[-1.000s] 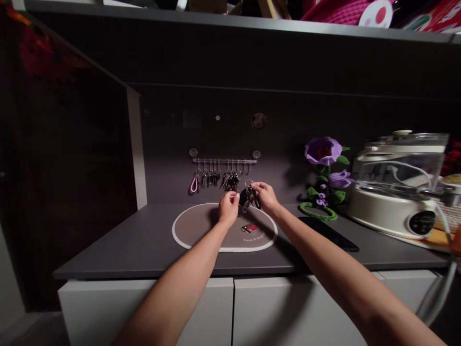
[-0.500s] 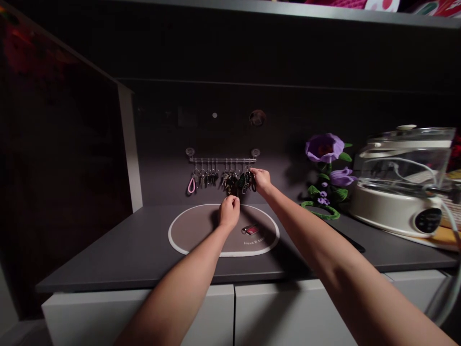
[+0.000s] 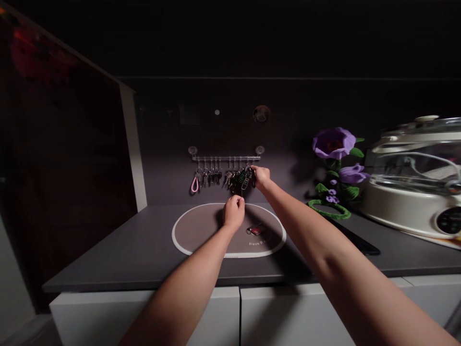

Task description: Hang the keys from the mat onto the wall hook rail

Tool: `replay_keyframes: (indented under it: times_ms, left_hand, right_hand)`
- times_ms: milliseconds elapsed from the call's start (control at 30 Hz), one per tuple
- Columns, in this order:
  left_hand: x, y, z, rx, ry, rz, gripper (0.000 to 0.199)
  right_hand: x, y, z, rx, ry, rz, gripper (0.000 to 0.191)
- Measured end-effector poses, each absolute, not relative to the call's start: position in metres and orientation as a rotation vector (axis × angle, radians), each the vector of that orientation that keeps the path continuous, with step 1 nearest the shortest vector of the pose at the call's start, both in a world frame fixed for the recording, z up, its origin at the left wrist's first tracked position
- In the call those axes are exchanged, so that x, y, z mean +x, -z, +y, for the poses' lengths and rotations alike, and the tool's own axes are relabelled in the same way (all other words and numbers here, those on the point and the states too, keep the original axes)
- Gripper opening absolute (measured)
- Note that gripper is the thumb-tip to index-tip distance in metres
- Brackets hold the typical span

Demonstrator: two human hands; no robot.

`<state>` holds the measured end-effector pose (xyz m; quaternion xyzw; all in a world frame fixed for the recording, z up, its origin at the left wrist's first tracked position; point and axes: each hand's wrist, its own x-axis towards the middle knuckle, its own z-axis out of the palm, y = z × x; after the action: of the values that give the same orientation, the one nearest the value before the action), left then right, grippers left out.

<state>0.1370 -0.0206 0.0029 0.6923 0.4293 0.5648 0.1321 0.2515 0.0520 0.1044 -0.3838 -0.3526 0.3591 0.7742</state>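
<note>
A dark bunch of keys (image 3: 244, 179) is hanging at the right end of a clear rack (image 3: 226, 158), near the middle of the frame, as a person's right hand (image 3: 262, 178) is pinching it between thumb and forefinger, close to the ring at the top. The left hand (image 3: 234, 211) is hovering just below, over the centre of the frame, its fingers curling in and its thumb pressing against them. More keys (image 3: 216, 176) are dangling along the rack to the left, and a pink loop (image 3: 195, 184) is hanging near its left end. Beneath the hands, an oval mat (image 3: 201, 235) with a pale border is lying on the dark countertop (image 3: 118, 254), a red tag (image 3: 257, 231) resting on its right half. Toward the right of the frame, purple flowers (image 3: 336, 144) are standing above a green ring (image 3: 329, 211), with a flat black object (image 3: 356, 238) lying in front, partly behind the right forearm. A white appliance (image 3: 396, 204) with a transparent upper part is filling the right edge, while pale cabinet fronts (image 3: 201, 322) are running along the bottom.
</note>
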Motion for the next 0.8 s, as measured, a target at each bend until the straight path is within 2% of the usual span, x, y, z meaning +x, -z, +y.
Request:
replay_keyframes:
  times_ms: [467,800]
  left_hand:
    - [0.137,-0.003,-0.020,1.965,-1.619,1.222,0.016]
    - [0.140,0.003,-0.015,1.838,-1.520,1.089,0.008]
  right_hand:
    - [0.261,-0.090,0.048,-0.829,-0.868,-0.790,0.010]
    - [0.268,-0.080,0.054,-0.876,-0.747,-0.944,0.002]
